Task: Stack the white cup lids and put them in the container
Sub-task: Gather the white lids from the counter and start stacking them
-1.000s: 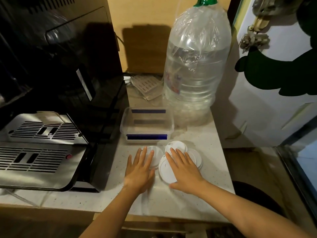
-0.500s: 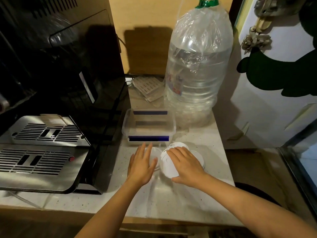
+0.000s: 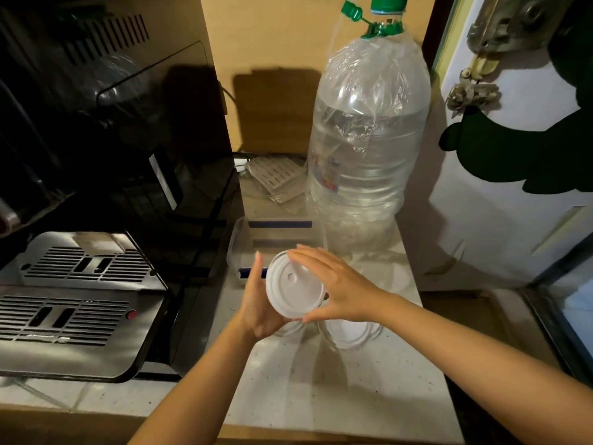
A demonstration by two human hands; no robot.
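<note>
One white lid (image 3: 294, 284) held up off the counter (image 3: 337, 396), pinched rim-to-rim between both hands. Left hand (image 3: 258, 303) cupped under its near-left edge; right hand (image 3: 337, 284) curled over the far-right edge. More lids (image 3: 349, 332) flat below right hand. Clear container (image 3: 279, 232) just beyond fingertips, water bottle (image 3: 369, 149) behind.

One head-worn camera looks forward and steeply down at the counter (image 3: 369, 380), close above it. The water bottle (image 3: 369, 149) stands at the far side, its cap reaching the frame's top edge.
</note>
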